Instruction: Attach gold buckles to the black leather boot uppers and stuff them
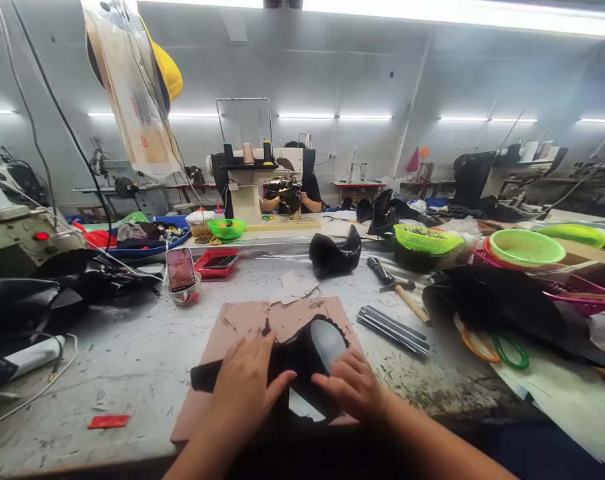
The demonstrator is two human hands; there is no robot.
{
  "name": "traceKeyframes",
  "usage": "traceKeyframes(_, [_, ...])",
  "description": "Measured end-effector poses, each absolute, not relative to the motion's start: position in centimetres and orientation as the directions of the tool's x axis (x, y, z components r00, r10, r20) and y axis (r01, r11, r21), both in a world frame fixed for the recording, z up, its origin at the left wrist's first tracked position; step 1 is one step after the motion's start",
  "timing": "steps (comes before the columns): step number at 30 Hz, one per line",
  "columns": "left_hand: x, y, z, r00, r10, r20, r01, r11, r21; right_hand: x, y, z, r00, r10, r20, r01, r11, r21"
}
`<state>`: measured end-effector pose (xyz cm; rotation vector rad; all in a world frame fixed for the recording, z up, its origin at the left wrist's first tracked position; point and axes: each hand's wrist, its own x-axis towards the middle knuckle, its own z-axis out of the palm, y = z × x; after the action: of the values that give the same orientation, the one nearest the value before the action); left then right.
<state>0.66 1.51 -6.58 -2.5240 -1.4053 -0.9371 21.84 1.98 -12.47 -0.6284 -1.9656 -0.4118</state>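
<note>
A black boot upper (307, 353) lies on a pinkish-brown board (242, 317) in front of me, its pale lining showing in two openings. My left hand (247, 373) rests flat over its left part, fingers stretched forward and thumb apart. On its right side, my right hand (352, 387) has curled fingers and a thumb against the edge of the upper. A dark strip-like part (205, 376) of the piece sticks out to the left of my left hand. What lies beneath both palms is hidden.
Right of the board lie dark strips (393, 330) and a hammer (409, 300). Another black boot upper (336, 252) stands behind. A phone (181, 270) leans in a cup at left; a red scrap (109, 421) lies nearer. A co-worker (309, 183) sits behind a sewing machine (252, 193).
</note>
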Motion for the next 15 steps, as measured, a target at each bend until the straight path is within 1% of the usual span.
traceKeyframes(1, [0.5, 2.0, -6.8, 0.405, 0.77, 0.493, 0.815, -0.549, 0.187, 21.6, 1.4, -13.1, -0.222, 0.485, 0.846, 0.575, 0.766, -0.288])
traceKeyframes(2, [0.6, 2.3, -7.1, 0.421, 0.79, 0.446, 0.815, -0.546, 0.196, 21.1, 0.9, -13.4, -0.101, 0.703, 0.704, 0.481, 0.654, -0.583])
traceKeyframes(3, [0.9, 2.4, -7.4, 0.428, 0.793, 0.434, 0.808, -0.551, 0.209, 20.5, 0.6, -13.3, -0.047, 0.858, 0.512, 0.348, 0.495, -0.796])
traceKeyframes(4, [1.2, 2.3, -7.7, 0.429, 0.778, 0.459, 0.796, -0.566, 0.214, 19.9, 0.6, -12.8, -0.048, 0.942, 0.331, 0.207, 0.334, -0.92])
traceKeyframes(5, [1.6, 2.1, -7.9, 0.426, 0.746, 0.512, 0.781, -0.589, 0.208, 19.2, 0.6, -12.1, -0.077, 0.977, 0.199, 0.073, 0.204, -0.976])
traceKeyframes(6, [2.0, 1.8, -8.0, 0.422, 0.702, 0.573, 0.763, -0.617, 0.194, 18.6, 0.9, -11.3, -0.101, 0.987, 0.127, -0.043, 0.123, -0.991])
traceKeyframes(7, [2.4, 1.6, -8.1, 0.414, 0.657, 0.63, 0.743, -0.644, 0.183, 18.0, 1.2, -10.5, -0.113, 0.99, 0.089, -0.163, 0.069, -0.984])
traceKeyframes(9, [2.8, 1.6, -8.1, 0.374, 0.602, 0.705, 0.709, -0.676, 0.201, 17.5, 2.0, -9.3, -0.131, 0.989, 0.069, -0.359, 0.017, -0.933])
traceKeyframes(10, [2.9, 1.7, -8.1, 0.35, 0.606, 0.715, 0.695, -0.68, 0.236, 17.5, 2.4, -9.2, -0.141, 0.986, 0.088, -0.402, 0.024, -0.915])
traceKeyframes(12, [3.2, 2.4, -8.7, 0.32, 0.669, 0.671, 0.669, -0.661, 0.34, 17.9, 3.1, -9.9, -0.152, 0.974, 0.166, -0.342, 0.106, -0.934])
traceKeyframes(15, [3.9, 3.6, -10.1, 0.32, 0.788, 0.525, 0.658, -0.584, 0.475, 19.4, 4.1, -12.5, -0.172, 0.959, 0.225, -0.153, 0.2, -0.968])
